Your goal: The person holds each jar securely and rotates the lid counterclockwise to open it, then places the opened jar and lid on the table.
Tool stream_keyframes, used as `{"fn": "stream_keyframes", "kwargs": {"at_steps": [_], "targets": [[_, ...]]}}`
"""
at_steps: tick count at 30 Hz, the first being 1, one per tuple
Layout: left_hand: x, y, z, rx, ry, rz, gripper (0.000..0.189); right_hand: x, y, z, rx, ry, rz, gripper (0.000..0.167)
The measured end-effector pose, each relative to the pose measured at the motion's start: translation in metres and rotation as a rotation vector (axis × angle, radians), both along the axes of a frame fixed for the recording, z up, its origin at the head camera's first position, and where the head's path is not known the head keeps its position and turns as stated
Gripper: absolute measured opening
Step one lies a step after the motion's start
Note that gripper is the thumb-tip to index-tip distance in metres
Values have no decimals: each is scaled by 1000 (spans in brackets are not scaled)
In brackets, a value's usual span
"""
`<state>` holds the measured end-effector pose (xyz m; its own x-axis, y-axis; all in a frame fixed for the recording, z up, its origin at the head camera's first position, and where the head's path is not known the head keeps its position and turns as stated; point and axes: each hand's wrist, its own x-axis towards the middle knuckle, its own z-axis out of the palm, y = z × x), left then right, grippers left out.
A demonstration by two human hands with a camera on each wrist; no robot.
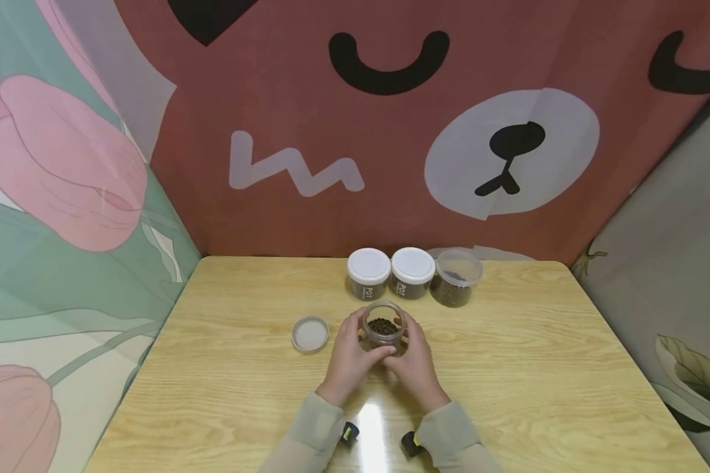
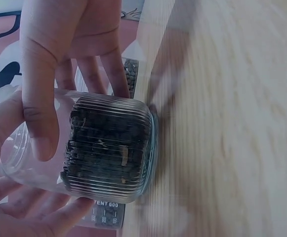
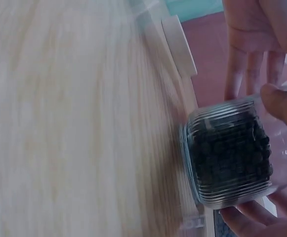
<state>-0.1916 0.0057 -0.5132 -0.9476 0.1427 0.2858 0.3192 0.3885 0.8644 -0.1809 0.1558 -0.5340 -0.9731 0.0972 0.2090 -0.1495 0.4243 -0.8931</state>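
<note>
Both hands hold a clear, ribbed jar (image 1: 384,336) with no lid on it, near the middle of the table. Dark brown pellets (image 2: 106,140) fill roughly its lower part. My left hand (image 1: 350,351) curls round the jar's left side and my right hand (image 1: 417,355) round its right, thumbs towards me. In the right wrist view the jar (image 3: 229,153) stands upright relative to the wood, its base right at the tabletop. Left of the hands, a round, pale lid (image 1: 310,334) lies on the table.
Behind the jar stand two white-lidded jars (image 1: 369,269) (image 1: 413,269) with dark lower parts and printed lettering. Beside them on the right is a jar with a translucent lid (image 1: 457,279) and dark contents. The wooden table (image 1: 538,368) ends at a curtain with a printed bear face.
</note>
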Motion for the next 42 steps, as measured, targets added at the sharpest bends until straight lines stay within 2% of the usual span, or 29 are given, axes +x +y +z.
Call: {"fn": "stream_keyframes", "kwargs": {"at_steps": [4,9,16,20,25,33,37,42], "targets": [[-3,-5,3,4,-6,-5,87,-2,-8,7,-41,0,-2,93],[-9,-13,8,14,-8,8,86,-9,-16,12,-63,31,46,89],[-21,-24,13,-8,33,27,84,-24,-23,14,-24,76,93,85],[-29,-29,18,-19,47,38,84,-34,-28,21,-3,100,108,84],[-38,-37,26,-45,58,55,84,-48,-35,22,38,107,127,82],[-55,-47,31,-37,74,93,83,-71,-50,23,96,147,111,87],[-61,-53,32,-7,48,92,83,-80,-57,24,127,185,120,88],[-63,-62,27,21,34,92,82,-82,-66,19,192,185,130,91]]}}
